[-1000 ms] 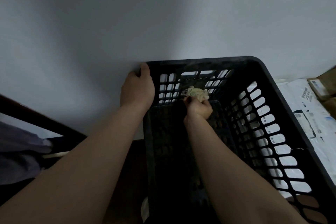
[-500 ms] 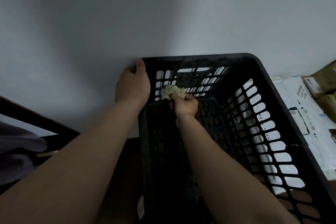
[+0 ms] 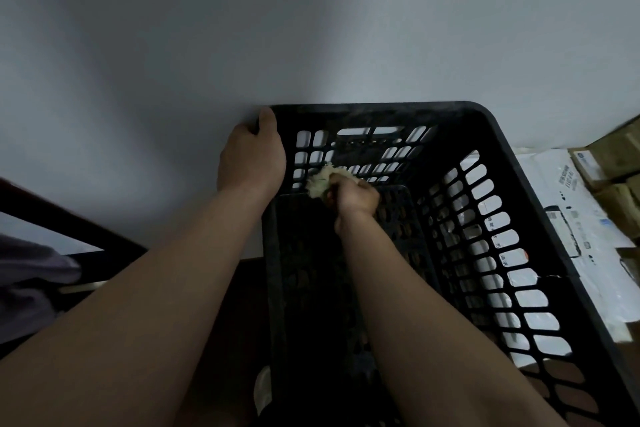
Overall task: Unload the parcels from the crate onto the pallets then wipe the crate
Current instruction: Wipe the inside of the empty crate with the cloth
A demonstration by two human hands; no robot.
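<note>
Gripping the far-left corner of the black slotted crate (image 3: 519, 149), the left hand (image 3: 251, 156) lays its thumb along the rim; its other fingers curl over the outside and are hidden. The right hand (image 3: 355, 196) is fisted around a pale crumpled rag (image 3: 320, 180), pressed where the far wall meets the floor, toward the crate's 11 o'clock corner. Its fingertips are buried in the rag. The crate's floor is too dark to make out, and its near end is cut off. White mailer parcels (image 3: 568, 191) and cardboard boxes (image 3: 620, 156) lie outside at 3 o'clock.
</note>
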